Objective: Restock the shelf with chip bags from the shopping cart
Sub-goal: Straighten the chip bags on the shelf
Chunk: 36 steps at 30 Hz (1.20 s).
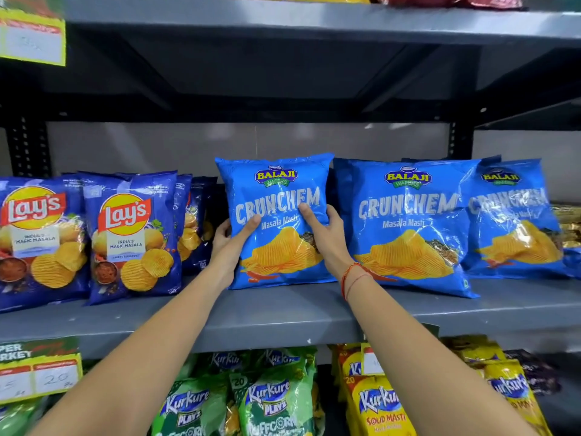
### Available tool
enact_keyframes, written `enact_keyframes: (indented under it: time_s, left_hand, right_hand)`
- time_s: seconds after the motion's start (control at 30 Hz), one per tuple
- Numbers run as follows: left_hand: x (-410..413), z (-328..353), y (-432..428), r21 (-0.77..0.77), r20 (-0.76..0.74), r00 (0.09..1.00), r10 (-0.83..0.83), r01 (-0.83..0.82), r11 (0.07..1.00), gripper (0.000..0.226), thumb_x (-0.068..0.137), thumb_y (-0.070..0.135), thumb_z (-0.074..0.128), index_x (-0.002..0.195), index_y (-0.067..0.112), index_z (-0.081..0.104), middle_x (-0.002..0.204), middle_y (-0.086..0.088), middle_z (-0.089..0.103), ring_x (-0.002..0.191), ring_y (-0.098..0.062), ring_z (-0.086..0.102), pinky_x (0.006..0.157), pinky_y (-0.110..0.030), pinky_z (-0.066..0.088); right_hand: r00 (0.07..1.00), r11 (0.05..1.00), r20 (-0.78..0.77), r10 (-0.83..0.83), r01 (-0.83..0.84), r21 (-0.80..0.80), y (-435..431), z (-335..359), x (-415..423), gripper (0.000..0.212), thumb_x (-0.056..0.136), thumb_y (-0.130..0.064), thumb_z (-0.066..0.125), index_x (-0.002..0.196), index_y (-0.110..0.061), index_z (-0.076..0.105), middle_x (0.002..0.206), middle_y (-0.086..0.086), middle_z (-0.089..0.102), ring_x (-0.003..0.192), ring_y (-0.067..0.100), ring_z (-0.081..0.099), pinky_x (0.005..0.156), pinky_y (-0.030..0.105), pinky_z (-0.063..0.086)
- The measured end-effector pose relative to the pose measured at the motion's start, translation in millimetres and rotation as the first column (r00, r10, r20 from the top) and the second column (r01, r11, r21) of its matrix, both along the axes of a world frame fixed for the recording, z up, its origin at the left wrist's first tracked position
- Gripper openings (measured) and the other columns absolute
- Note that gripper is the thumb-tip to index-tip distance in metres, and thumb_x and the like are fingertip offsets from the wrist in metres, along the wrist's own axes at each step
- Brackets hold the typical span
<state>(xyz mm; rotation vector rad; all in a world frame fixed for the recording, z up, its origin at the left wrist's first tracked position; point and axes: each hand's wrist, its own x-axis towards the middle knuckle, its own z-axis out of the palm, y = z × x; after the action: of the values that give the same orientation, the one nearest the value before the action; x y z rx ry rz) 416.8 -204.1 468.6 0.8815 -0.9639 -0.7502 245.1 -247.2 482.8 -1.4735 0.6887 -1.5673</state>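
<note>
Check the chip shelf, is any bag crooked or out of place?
Mostly tidy. The rightmost Crunchem bag tilts and overlaps its neighbouring Crunchem bag. The held Crunchem bag stands upright between both hands.

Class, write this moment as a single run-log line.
step: placing | object: Crunchem bag upright on middle shelf | hands: left hand, right hand both gripping | neighbours: Lay's bags left

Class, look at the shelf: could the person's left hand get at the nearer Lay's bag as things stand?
Probably yes, once freed. The left hand grips the Crunchem bag beside the Lay's bag, with nothing in front of that bag on the open shelf.
</note>
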Motion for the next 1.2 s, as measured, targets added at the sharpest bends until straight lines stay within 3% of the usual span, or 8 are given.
enact_keyframes:
  time_s: [0.07, 0.23, 0.47, 0.67, 0.77, 0.9, 1.03, 1.2]
  left_hand:
    - [-1, 0, 1, 0.022, 0.018, 1.000, 0.010, -0.010, 1.000, 0.092, 0.034, 0.058, 0.083, 0.115, 0.027, 0.054, 0.111, -0.003, 0.070, 0.087, -0.017, 0.072, 0.063, -0.032, 0.059]
    - [-2, 1, 8, 0.013, 0.052, 0.995, 0.089, -0.090, 0.996, 0.113, 0.046, 0.050, 0.083, 0.141, 0.018, 0.032, 0.130, -0.007, 0.058, 0.106, -0.021, 0.063, 0.091, -0.041, 0.053]
    - [-26, 14, 22, -0.359, -0.058, 0.864, 0.500, -0.485, 0.797, 0.055, 0.081, 0.030, 0.070, 0.127, 0.010, 0.048, 0.125, -0.013, 0.055, 0.104, -0.019, 0.057, 0.072, -0.006, 0.046]
    - [-109, 29, 30, -0.573, 0.253, 0.841, 0.478, -0.268, 0.775, 0.025, 0.086, 0.024, 0.059, 0.109, 0.014, 0.056, 0.107, 0.002, 0.058, 0.088, 0.002, 0.056, 0.067, -0.003, 0.041]
    - [-157, 30, 14, -0.482, 0.453, 0.815, 0.361, -0.116, 0.869, 0.032, 0.089, 0.022, 0.060, 0.118, 0.010, 0.054, 0.115, -0.005, 0.058, 0.102, -0.013, 0.057, 0.070, -0.006, 0.042]
    - [-194, 27, -13, -0.205, 0.489, 0.851, 0.193, -0.102, 0.973, 0.053, 0.092, 0.038, 0.052, 0.135, 0.010, 0.039, 0.138, -0.011, 0.045, 0.124, -0.024, 0.046, 0.104, -0.031, 0.038]
    - [-209, 27, -31, 0.125, 0.308, 0.951, 0.013, -0.054, 0.991, 0.074, 0.084, 0.063, 0.047, 0.142, 0.018, 0.031, 0.147, -0.008, 0.039, 0.131, -0.029, 0.039, 0.097, -0.039, 0.033]
    - [-224, 20, -35, 0.082, 0.068, 0.998, 0.007, -0.012, 0.997, 0.075, 0.080, 0.062, 0.055, 0.139, 0.018, 0.038, 0.144, -0.002, 0.043, 0.131, -0.027, 0.040, 0.101, -0.041, 0.035]
  right_hand:
    - [0.999, 0.999, -0.031, -0.043, 0.044, 0.021, 3, -2, 0, 0.068, 0.080, -0.045, 0.070, 0.134, -0.009, 0.046, 0.136, 0.012, 0.056, 0.124, 0.030, 0.056, 0.104, 0.048, 0.047]
    - [0.957, 0.957, -0.069, -0.284, 0.277, -0.086, 23, -5, -3, 0.066, 0.080, -0.045, 0.071, 0.131, -0.010, 0.048, 0.126, 0.009, 0.062, 0.114, 0.021, 0.059, 0.100, 0.038, 0.048]
    - [0.787, 0.714, -0.110, -0.607, 0.480, -0.509, 61, 2, -44, 0.059, 0.086, -0.032, 0.067, 0.136, -0.012, 0.043, 0.133, 0.006, 0.052, 0.122, 0.020, 0.047, 0.100, 0.027, 0.037]
    - [0.575, 0.512, 0.005, -0.818, 0.733, -0.448, 56, 16, -125, 0.056, 0.085, -0.037, 0.067, 0.128, -0.007, 0.049, 0.127, 0.013, 0.052, 0.120, 0.027, 0.043, 0.094, 0.029, 0.030]
    - [0.549, 0.551, -0.105, -0.829, 0.770, -0.320, 41, 17, -152, 0.073, 0.082, -0.048, 0.066, 0.137, -0.008, 0.041, 0.135, 0.015, 0.045, 0.128, 0.030, 0.037, 0.102, 0.039, 0.033]
    - [0.636, 0.652, -0.144, -0.758, 0.743, -0.151, 25, 13, -170, 0.088, 0.081, -0.059, 0.061, 0.145, -0.008, 0.029, 0.146, 0.015, 0.036, 0.137, 0.033, 0.032, 0.109, 0.048, 0.032]
    - [0.764, 0.761, -0.086, -0.639, 0.645, 0.067, 7, 9, -177, 0.087, 0.084, -0.066, 0.050, 0.148, -0.013, 0.023, 0.145, 0.015, 0.046, 0.132, 0.034, 0.044, 0.101, 0.044, 0.036]
    - [0.779, 0.776, -0.043, -0.626, 0.628, 0.060, -17, 8, -185, 0.071, 0.087, -0.066, 0.044, 0.135, -0.013, 0.044, 0.099, 0.006, 0.055, 0.102, 0.028, 0.053, 0.085, 0.038, 0.036]
